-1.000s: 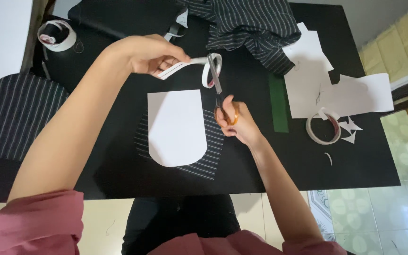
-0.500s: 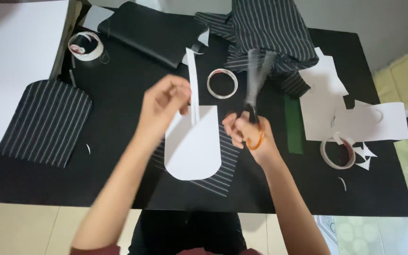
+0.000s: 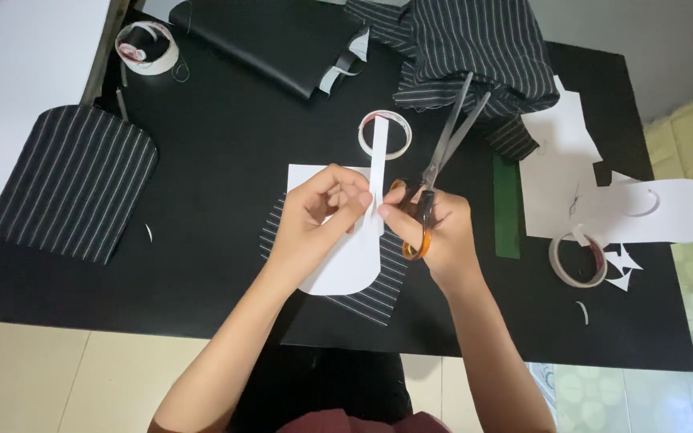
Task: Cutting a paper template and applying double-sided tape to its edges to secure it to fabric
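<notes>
Two hands meet over the middle of the black desk [image 3: 218, 160], and what matters is how the narrow white strip of tape [image 3: 378, 164] lies between them. The strip runs lengthwise straight away from the person, from the fingertips up to the white tape roll [image 3: 385, 134] lying just beyond the fingers. Its near end sits between the two hands, pinched by the fingers [image 3: 356, 197] of the left hand [image 3: 318, 216] and touched from the other side by the right hand's fingertips.

The right hand [image 3: 435, 228] is clenched around the orange handles of the grey-bladed scissors [image 3: 439, 164]. The blades are parted a little and point away and to the right of the strip, roughly alongside its long axis but apart from it; they are not across the tape. The left hand is nearer to the strip's held end.

Under both hands lies a white paper pocket-shaped pattern with a rounded lower edge [image 3: 338, 269], resting on a piece of black pinstriped fabric [image 3: 378, 293]. Right of the right hand lie a green strip [image 3: 507, 207], white paper offcuts [image 3: 571, 180] and a second tape roll [image 3: 577, 261]. Far left of the left hand is a striped pocket-shaped fabric piece [image 3: 70, 192].
</notes>
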